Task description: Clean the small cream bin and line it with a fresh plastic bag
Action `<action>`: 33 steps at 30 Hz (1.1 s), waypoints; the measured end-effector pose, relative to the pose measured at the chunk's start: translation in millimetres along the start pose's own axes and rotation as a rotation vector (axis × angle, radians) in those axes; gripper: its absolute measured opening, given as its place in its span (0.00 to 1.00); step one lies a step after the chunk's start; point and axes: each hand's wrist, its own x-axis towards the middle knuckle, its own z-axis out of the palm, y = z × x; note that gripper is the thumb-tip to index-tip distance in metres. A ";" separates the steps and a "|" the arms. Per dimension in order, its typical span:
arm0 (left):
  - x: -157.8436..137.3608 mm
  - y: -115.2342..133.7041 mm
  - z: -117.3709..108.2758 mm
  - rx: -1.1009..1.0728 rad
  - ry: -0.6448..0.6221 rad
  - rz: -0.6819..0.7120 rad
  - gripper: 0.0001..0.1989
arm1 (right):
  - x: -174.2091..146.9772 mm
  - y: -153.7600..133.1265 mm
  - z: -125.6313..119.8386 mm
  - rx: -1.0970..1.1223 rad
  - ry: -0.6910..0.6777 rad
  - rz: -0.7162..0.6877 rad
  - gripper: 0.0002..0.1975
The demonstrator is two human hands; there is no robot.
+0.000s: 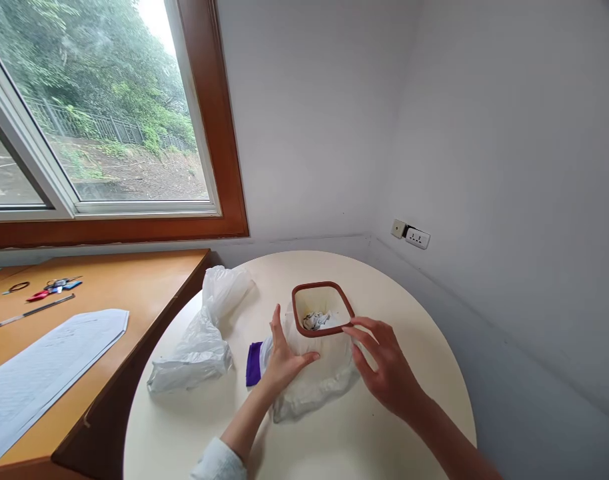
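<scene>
A small cream bin (304, 301) with a brown square rim (318, 285) sits on the round table, with crumpled paper (315, 321) inside. A thin translucent plastic bag (314, 393) hangs around its near side and spreads onto the table. My left hand (283, 360) lies against the bin's left near side, thumb and fingers spread wide. At the rim's near right corner, the fingertips of my right hand (382, 363) touch the edge, with the thumb held apart lower down. Beside my left hand lies a purple-and-white packet (254, 363), partly hidden behind it.
Another crumpled clear plastic bag (197, 347) lies on the left of the round table (404, 427). A wooden desk (149, 280) adjoins it, holding papers (54, 373), a pen (34, 311) and several small items (54, 288). Walls and a window (109, 133) stand behind.
</scene>
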 end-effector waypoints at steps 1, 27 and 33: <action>-0.7 -4.0 2.3 -0.035 -0.010 -0.014 0.58 | 9.3 -1.8 -0.1 -0.034 -0.049 -0.027 0.16; -3.3 -35.3 11.9 -0.224 -0.131 -0.033 0.61 | 43.1 -25.0 25.5 0.292 -0.292 0.033 0.03; -3.1 -37.2 10.2 -0.119 -0.093 0.028 0.59 | 46.9 -25.7 24.4 0.338 -0.317 0.072 0.03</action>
